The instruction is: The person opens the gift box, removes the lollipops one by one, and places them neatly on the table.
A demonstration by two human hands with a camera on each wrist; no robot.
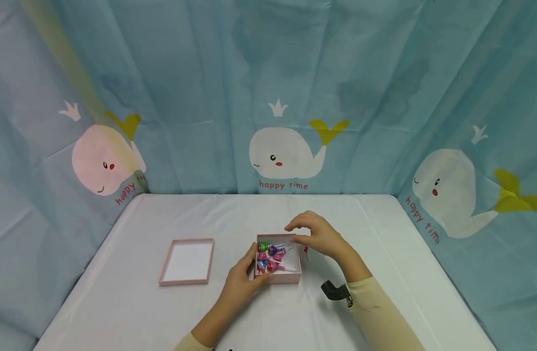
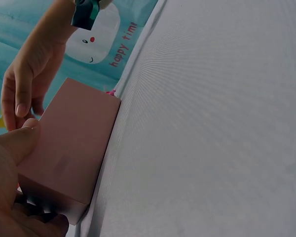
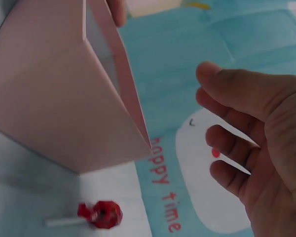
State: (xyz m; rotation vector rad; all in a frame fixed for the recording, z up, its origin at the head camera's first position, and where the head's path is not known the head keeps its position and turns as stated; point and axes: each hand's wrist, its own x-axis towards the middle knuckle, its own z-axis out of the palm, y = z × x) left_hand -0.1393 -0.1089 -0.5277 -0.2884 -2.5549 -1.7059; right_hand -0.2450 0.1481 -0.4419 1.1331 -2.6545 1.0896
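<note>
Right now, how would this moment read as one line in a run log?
left hand: holds pink box | right hand: open above box | lollipops: inside | red lollipop: on table | lid: left, apart

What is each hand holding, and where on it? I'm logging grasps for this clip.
The left hand grips the pink box by its near-left corner. The right hand hovers above the box, holding nothing.

Head view looks down from above on the table (image 1: 119,302); both wrist views sit low and close, sharing the box (image 1: 279,279).
</note>
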